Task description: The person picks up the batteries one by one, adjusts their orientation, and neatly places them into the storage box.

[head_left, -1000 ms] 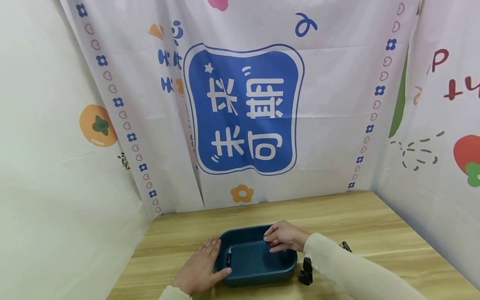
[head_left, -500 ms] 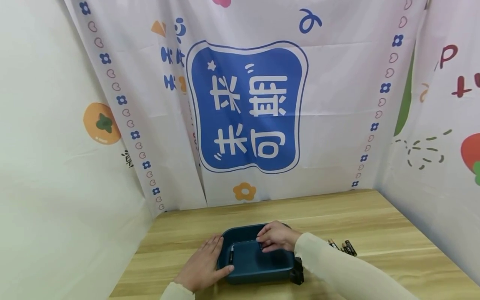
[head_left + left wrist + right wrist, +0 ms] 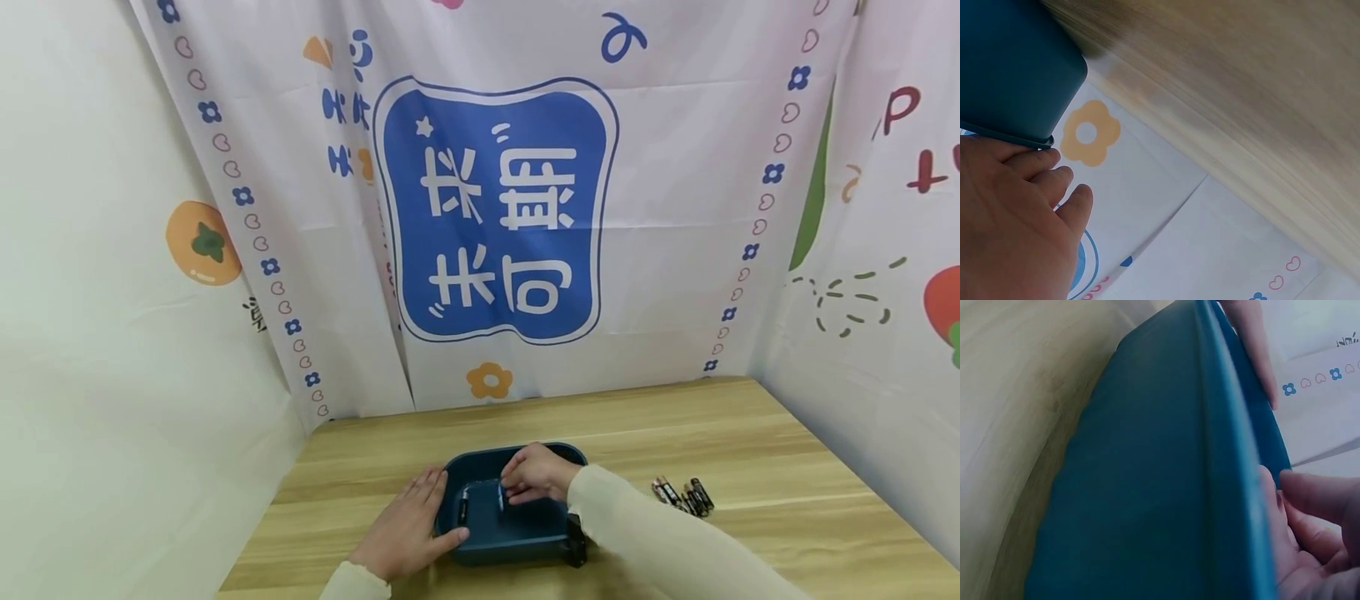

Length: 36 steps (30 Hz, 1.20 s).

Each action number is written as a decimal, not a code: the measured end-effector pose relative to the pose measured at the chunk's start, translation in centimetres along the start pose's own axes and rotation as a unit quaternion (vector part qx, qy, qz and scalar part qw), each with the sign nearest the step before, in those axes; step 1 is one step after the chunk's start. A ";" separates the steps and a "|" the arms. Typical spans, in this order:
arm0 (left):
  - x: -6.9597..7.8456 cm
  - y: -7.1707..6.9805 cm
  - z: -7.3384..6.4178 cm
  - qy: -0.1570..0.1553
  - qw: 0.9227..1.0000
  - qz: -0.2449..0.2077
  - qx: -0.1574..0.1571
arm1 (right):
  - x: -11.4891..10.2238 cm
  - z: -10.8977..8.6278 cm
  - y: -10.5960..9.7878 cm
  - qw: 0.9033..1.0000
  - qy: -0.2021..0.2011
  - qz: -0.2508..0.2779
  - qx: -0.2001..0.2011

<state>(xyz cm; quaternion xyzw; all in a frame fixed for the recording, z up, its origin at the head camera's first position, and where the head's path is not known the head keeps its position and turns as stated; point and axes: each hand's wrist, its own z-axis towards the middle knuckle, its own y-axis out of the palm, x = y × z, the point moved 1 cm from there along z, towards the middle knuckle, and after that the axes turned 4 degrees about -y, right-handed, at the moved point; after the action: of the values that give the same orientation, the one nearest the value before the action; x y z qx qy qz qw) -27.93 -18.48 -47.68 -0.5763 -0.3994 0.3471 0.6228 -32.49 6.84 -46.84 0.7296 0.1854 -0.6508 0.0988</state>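
A dark teal plastic bin (image 3: 517, 552) stands on the table, its outer wall (image 3: 1016, 62) large in the left wrist view. My left hand (image 3: 401, 532) rests on its left rim, fingers extended along the edge and thumb over the front corner. In the left wrist view that hand (image 3: 1013, 215) has its fingertips at the rim. My right hand (image 3: 538, 473) reaches inside the bin and pinches a small battery (image 3: 501, 498), upright near the middle of the floor. Another black battery (image 3: 462, 507) stands along the left side inside. From the right wrist, the bin wall (image 3: 1147, 450) hides most of the fingertips.
Several loose batteries (image 3: 684, 497) lie in a cluster on the wooden table (image 3: 787, 475), right of the bin. A black wrist-worn device (image 3: 575, 540) hangs by the bin's front right corner. Printed white curtains (image 3: 652, 292) enclose the table at the back and sides.
My right hand has moved left within the bin, carrying the battery toward the middle. The loose batteries on the right have come out from behind the sleeve. My left hand has stayed at the rim.
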 end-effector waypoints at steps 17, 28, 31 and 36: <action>-0.4 0.1 0.0 0.007 1.000 0.006 0.004 | 0.1 1.0 3.6 0.997 0.016 -0.064 -0.027; -0.3 0.0 0.1 0.005 1.000 -0.009 -0.008 | 0.5 2.5 5.8 0.994 0.035 -0.104 -0.024; -0.2 -0.1 0.0 0.008 1.000 -0.014 -0.006 | 0.7 2.9 6.2 0.991 0.034 -0.129 -0.017; -0.2 -0.2 -0.2 0.009 1.000 -0.011 -0.001 | 1.1 3.6 6.9 0.983 0.008 -0.184 -0.017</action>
<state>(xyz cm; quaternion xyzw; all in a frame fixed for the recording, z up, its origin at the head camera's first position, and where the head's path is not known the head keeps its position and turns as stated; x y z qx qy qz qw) -27.86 -18.72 -47.55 -0.5758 -0.4003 0.3342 0.6298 -32.91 -0.66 -49.03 0.6865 0.3280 -0.6489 -0.0120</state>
